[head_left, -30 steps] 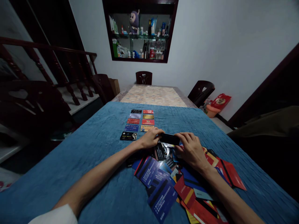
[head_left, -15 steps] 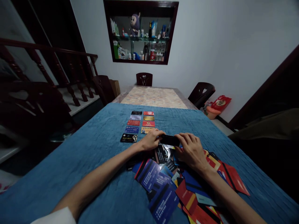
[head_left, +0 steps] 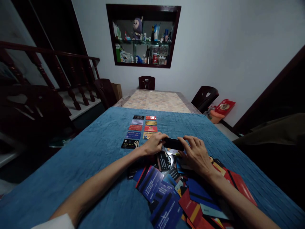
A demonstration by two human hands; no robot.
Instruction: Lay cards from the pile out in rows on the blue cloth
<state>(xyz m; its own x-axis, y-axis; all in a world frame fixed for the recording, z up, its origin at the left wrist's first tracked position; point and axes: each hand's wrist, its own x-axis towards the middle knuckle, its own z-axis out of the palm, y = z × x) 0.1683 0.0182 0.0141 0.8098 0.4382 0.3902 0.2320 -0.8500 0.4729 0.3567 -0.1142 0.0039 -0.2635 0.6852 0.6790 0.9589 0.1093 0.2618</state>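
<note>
A black card [head_left: 174, 144] is held level between my two hands, just above a loose heap of cards. My left hand [head_left: 154, 143] pinches its left end, and my right hand [head_left: 195, 153] grips its right end. Below lie blue cards [head_left: 166, 208], red cards [head_left: 190, 203] and dark cards with white print [head_left: 163, 161], overlapping at many angles. Beyond my left hand, two columns of cards lie face up on the blue cloth [head_left: 100, 162]. The nearest in the left column is a black VIP card [head_left: 130, 143]; an orange card [head_left: 146, 135] is partly hidden by my left hand.
The bare far end of the table [head_left: 154, 100] shows a patterned top. Dark wooden chairs [head_left: 205, 98] stand around it. A wall cabinet [head_left: 143, 41] holds bottles and a plush toy. On the floor at right are a red bag [head_left: 225, 107] and an orange bucket [head_left: 216, 117].
Both hands keep their hold on the black card, almost in the same place. The whole view has shifted slightly, with the background sitting a little lower.
</note>
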